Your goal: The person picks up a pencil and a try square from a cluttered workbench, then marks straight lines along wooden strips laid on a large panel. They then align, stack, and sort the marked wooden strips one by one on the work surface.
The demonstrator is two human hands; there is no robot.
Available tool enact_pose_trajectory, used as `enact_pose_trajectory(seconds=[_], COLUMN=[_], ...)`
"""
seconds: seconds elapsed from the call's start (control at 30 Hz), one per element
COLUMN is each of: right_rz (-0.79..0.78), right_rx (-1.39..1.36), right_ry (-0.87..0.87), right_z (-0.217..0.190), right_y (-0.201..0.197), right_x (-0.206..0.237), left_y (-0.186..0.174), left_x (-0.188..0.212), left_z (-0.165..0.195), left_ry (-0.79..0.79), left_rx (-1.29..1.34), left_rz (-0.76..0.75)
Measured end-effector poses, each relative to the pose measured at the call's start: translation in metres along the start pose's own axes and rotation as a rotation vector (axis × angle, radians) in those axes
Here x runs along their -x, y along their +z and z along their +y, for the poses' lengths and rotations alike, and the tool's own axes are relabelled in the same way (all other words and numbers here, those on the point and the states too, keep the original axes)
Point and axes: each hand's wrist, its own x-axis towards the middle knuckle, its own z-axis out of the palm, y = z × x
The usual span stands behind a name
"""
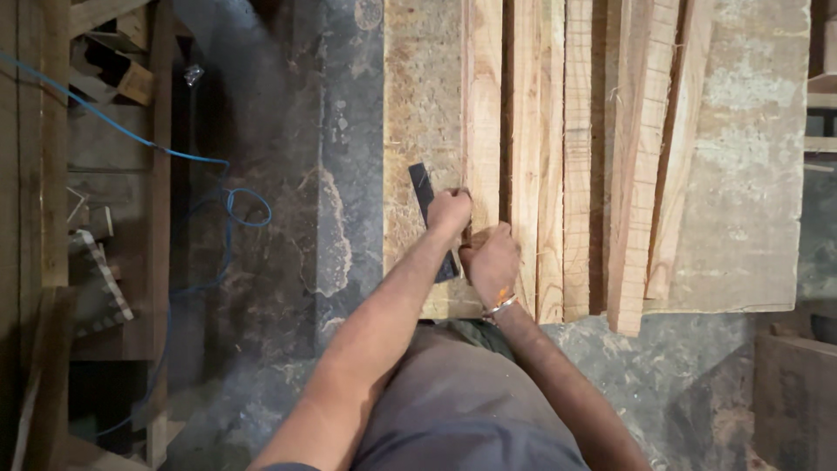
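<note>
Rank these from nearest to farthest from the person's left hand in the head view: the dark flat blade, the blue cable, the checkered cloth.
From the left hand:
1. Dark flat blade, touching the hand, on the board.
2. Blue cable, looped on the floor to the left.
3. Checkered cloth, far left by the wooden frame.

Woodworking shop, rough and well used.

Rough-sawn planks (575, 157) lay side by side on a worn, chip-faced board (418, 113) that served as the bench top, saw marks visible across their faces. A dark flat square (427, 205) lay on the board by the plank edge. The concrete floor (288, 218) was stained, patchy and dusted with sawdust. On the left stood a bare timber rack (52, 174) holding offcuts and scrap blocks, with a blue cable (218, 187) looping down across it onto the floor. More raw timber framing showed at the far right edge (819, 113).
</note>
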Motion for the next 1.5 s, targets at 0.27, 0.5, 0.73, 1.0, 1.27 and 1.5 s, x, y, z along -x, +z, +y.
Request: enact_pose_trajectory(seconds=[0.27,0.5,0.73,1.0,1.27,1.5], right_rz=[-0.056,-0.016,-0.038,-0.061,-0.036,-0.057], right_rx=[0.009,0.095,0.066,0.101,0.093,0.094], right_ry=[0.092,0.123,0.135,0.135,0.116,0.119], right_z=[0.000,0.006,0.010,0.017,0.022,0.018], right_y=[-0.010,-0.028,-0.030,-0.031,-0.025,-0.027], right_x=[-0.009,-0.015,-0.016,-0.017,-0.019,-0.020], left_y=[-0.002,-0.007,0.000,0.001,0.013,0.003], left_x=[-0.002,-0.017,-0.005,-0.001,-0.014,-0.008], left_z=[0.000,-0.017,-0.015,-0.010,-0.006,-0.002], left_ry=[-0.039,0.269,0.076,0.027,-0.091,-0.020], left_rx=[0.051,0.045,0.327,0.283,0.868,0.819], left_rz=[-0.115,0.046,-0.004,-0.025,-0.164,-0.148])
